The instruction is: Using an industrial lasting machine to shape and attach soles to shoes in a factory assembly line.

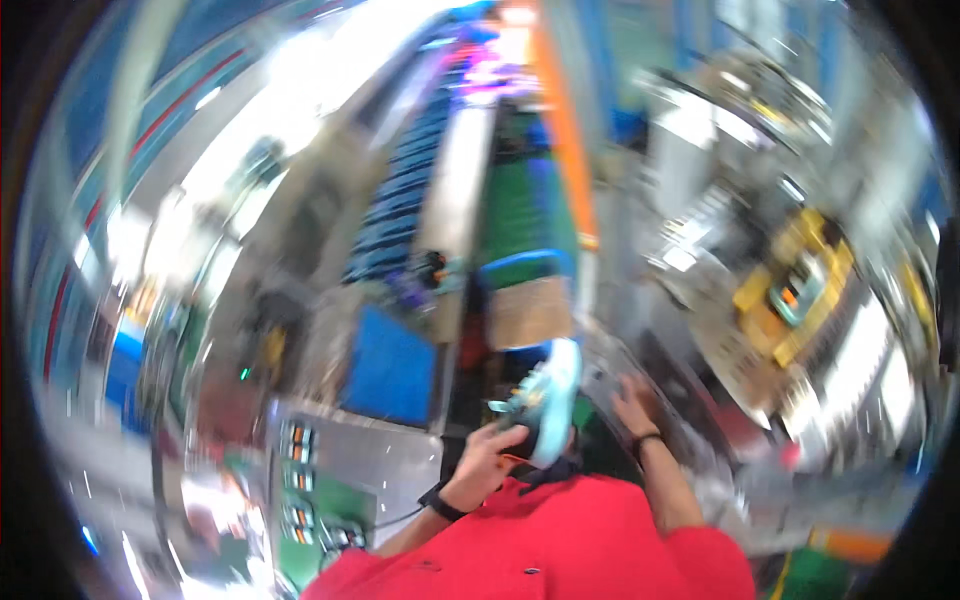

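The whole view is smeared by motion. My left hand (487,462), with a black band at the wrist, is closed on a light blue sneaker (548,400) with a pale sole, held with its toe upward in front of my red top. My right hand (633,403), with a thin black band at the wrist, reaches forward just right of the shoe with its fingers spread. It hovers over a dark blurred surface, and I cannot tell whether it touches anything.
A blue panel (390,365) and a brown cardboard box (528,312) lie beyond the shoe. A green belt (520,215) beside an orange rail (565,130) runs away ahead. A yellow machine (795,285) stands at right, a metal control panel (330,460) at lower left.
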### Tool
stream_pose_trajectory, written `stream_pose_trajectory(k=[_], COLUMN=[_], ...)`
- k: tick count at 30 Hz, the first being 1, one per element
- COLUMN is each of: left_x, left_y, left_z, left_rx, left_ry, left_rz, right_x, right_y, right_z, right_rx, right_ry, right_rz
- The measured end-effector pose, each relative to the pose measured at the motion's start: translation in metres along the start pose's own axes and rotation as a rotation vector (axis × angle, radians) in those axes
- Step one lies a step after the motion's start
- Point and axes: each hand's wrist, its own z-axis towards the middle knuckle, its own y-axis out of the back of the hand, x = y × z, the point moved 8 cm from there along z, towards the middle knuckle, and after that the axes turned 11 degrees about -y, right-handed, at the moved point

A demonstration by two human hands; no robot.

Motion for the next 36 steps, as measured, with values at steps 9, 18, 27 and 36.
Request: stream_pose_trajectory(k=[9,18,27,36], left_x=[0.051,0.077,0.093,0.087], left_y=[0.203,0.523,0.697,0.715], left_z=[-0.062,-0.187,-0.274,-0.271], left_rx=[-0.549,-1.366,-1.91,-1.978], left_ry=[0.027,-0.204,-0.12,-0.02], left_rz=[-0.218,-0.219,0.456,0.354], right_x=[-0.011,0.508,0.996,1.239], right_y=[-0.001,0.078,-0.081,-0.363], right_z=[0.037,0.046,-0.162,-0.266], right_rx=[0.131,0.052,0.133,0.332], right_ry=[0.012,0.788,1.726,2.071], right_rz=[-0.059,0.152,-0.193,-0.379])
